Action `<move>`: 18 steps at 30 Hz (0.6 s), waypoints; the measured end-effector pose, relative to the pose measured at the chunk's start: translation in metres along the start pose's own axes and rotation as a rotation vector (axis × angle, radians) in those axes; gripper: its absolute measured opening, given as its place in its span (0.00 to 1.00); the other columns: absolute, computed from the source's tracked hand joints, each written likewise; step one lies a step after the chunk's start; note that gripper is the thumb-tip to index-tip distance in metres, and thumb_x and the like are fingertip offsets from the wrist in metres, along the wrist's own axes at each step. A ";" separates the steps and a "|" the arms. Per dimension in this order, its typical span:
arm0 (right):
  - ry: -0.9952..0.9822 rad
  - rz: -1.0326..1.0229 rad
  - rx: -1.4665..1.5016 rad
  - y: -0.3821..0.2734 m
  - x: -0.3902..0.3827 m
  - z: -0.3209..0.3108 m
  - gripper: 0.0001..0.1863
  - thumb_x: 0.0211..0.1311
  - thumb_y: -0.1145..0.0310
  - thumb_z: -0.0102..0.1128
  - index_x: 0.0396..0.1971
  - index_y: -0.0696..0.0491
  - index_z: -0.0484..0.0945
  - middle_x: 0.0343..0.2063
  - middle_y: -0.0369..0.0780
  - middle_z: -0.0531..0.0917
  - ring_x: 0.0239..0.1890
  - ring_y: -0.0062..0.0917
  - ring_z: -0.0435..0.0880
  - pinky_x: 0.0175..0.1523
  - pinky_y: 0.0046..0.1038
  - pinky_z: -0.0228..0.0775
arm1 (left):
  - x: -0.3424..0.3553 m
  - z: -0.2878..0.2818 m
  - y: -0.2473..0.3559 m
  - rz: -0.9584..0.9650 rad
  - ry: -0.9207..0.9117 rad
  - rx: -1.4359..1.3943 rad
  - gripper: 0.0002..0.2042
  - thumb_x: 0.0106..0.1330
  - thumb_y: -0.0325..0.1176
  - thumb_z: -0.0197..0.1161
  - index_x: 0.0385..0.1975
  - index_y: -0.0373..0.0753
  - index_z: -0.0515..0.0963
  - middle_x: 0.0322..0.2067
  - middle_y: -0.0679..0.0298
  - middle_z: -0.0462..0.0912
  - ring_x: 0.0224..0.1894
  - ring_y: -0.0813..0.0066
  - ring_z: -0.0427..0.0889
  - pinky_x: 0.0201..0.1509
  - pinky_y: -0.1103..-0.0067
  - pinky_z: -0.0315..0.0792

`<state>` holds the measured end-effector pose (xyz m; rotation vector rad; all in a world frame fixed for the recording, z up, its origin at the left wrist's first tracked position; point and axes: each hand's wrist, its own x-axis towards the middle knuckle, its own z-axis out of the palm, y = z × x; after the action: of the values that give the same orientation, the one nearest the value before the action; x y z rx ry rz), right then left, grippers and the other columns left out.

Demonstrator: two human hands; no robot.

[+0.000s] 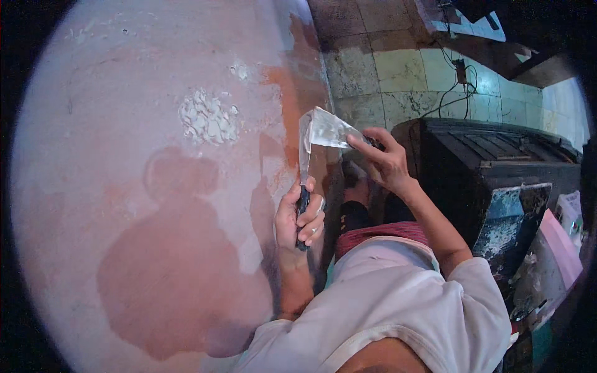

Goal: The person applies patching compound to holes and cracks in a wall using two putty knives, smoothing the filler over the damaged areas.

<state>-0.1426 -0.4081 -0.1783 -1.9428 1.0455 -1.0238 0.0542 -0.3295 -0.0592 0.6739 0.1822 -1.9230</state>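
Observation:
My left hand is closed around the black handle of a putty knife, which stands upright with its metal blade at the top. My right hand grips a second, wider putty knife by its dark handle, the blade pointing left. The two blades meet near their tips, and whitish filler is smeared on the wider one. To the left, a rough patch of white filler sits on the pinkish wall. A smaller white dab lies just above and right of that patch.
Orange-brown paint runs along the wall's edge beside the tiled floor. On my right stands a bulky black box-like object, with a pink sheet behind it. A dark cable trails across the tiles.

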 end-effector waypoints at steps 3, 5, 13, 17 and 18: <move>-0.103 0.061 -0.087 0.018 -0.014 -0.006 0.31 0.44 0.80 0.62 0.52 0.39 0.79 0.42 0.46 0.78 0.39 0.38 0.82 0.42 0.31 0.77 | 0.007 0.005 0.011 0.018 0.064 0.131 0.10 0.72 0.41 0.41 0.42 0.41 0.63 0.11 0.71 0.58 0.05 0.82 0.59 0.05 0.83 0.58; -0.055 0.126 -0.029 0.010 -0.006 -0.012 0.30 0.44 0.80 0.62 0.51 0.39 0.79 0.41 0.45 0.78 0.38 0.38 0.82 0.41 0.31 0.77 | 0.012 0.005 0.011 0.035 0.113 0.196 0.11 0.72 0.41 0.41 0.42 0.41 0.63 0.11 0.71 0.58 0.05 0.82 0.59 0.05 0.83 0.59; -0.032 -0.086 -0.036 0.001 0.037 -0.011 0.30 0.40 0.77 0.64 0.49 0.38 0.80 0.40 0.43 0.79 0.35 0.33 0.81 0.38 0.29 0.76 | 0.026 0.004 0.025 -0.031 0.014 0.100 0.11 0.72 0.42 0.42 0.41 0.41 0.63 0.10 0.70 0.58 0.04 0.82 0.58 0.04 0.83 0.59; -0.174 -0.005 -0.170 0.013 0.012 -0.018 0.29 0.43 0.79 0.63 0.49 0.39 0.80 0.39 0.43 0.80 0.35 0.34 0.82 0.38 0.30 0.77 | 0.024 -0.006 0.027 -0.001 0.038 0.143 0.11 0.72 0.42 0.42 0.40 0.41 0.63 0.10 0.70 0.58 0.04 0.82 0.58 0.04 0.84 0.58; -0.116 0.035 -0.144 0.019 0.004 -0.020 0.29 0.44 0.79 0.62 0.50 0.40 0.80 0.39 0.44 0.80 0.35 0.34 0.82 0.38 0.29 0.77 | 0.023 -0.002 0.027 0.009 0.052 0.165 0.11 0.72 0.42 0.42 0.40 0.41 0.63 0.10 0.70 0.58 0.04 0.82 0.58 0.04 0.84 0.58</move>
<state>-0.1646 -0.4237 -0.1843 -2.0648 1.1095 -0.8259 0.0716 -0.3592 -0.0684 0.8340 0.0528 -1.9268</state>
